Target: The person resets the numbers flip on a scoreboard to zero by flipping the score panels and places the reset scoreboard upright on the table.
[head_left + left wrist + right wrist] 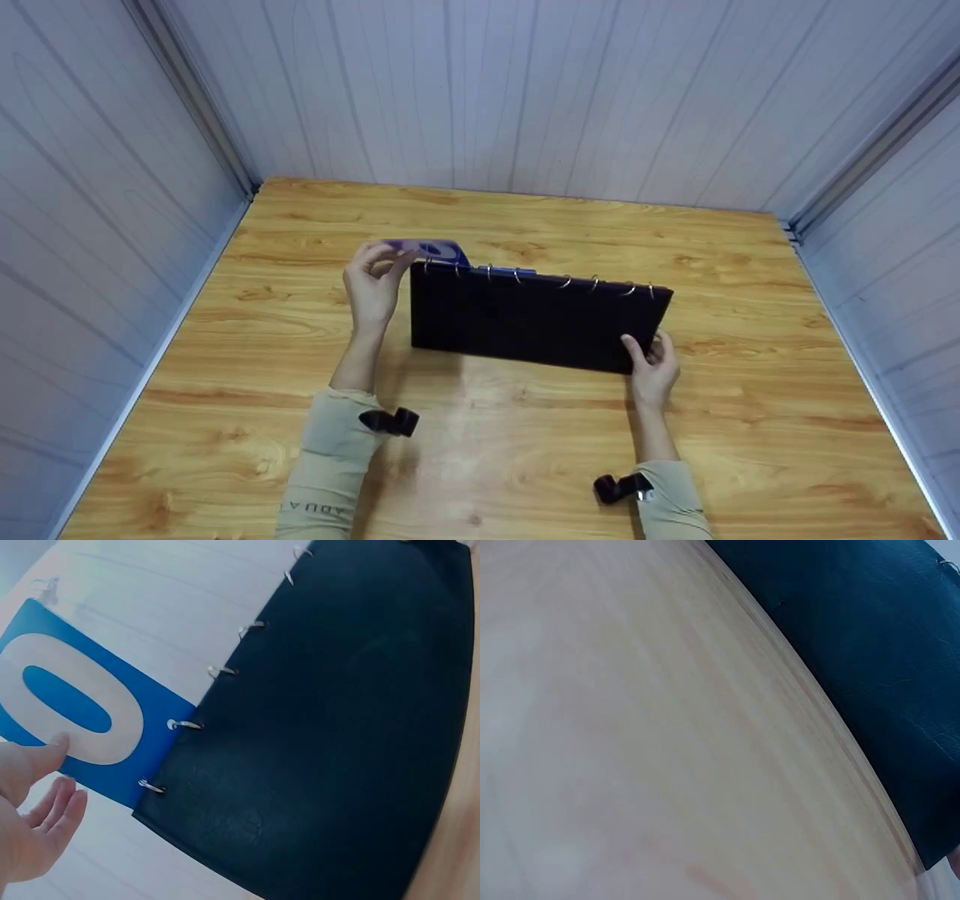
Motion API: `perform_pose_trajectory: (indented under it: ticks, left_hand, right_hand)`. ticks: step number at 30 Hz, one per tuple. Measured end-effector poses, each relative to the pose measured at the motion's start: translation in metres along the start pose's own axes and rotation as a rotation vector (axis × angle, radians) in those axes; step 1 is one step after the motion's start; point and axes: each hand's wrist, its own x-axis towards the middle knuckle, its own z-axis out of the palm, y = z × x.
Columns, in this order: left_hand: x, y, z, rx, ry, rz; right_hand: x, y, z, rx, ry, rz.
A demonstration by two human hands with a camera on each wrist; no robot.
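Note:
A black flip scoreboard point(525, 319) with metal rings along its upper edge is tilted up over the wooden table. My left hand point(375, 292) is at its upper left, pinching the edge of a blue number card point(161, 742). That card bears a white 0, and in the left wrist view my left thumb point(45, 756) lies over its face. At the lower right corner, my right hand point(654, 371) grips the board, thumb on the near face and fingers behind. Only a sliver of that hand appears in the right wrist view.
Behind the board, another blue card edge point(510, 271) shows above the rings. The wood-grain table point(480, 465) is bounded by pale panel walls point(525, 97) at the back and both sides. Black wrist cameras point(390, 421) are strapped over the sleeves.

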Motion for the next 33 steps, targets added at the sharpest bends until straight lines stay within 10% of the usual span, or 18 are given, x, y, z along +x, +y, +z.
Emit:
perform_pose_trajectory:
  ticks: [22,33]
  left_hand:
    - [0.043,-0.022,0.025,0.211,-0.047,-0.125]
    - [0.057,-0.026,0.034,0.440,-0.193,-0.291]
  right_hand:
    - [0.001,0.002,0.000,-0.010,-0.006,-0.015]
    - [0.001,0.002,0.000,-0.014,0.005,-0.002]
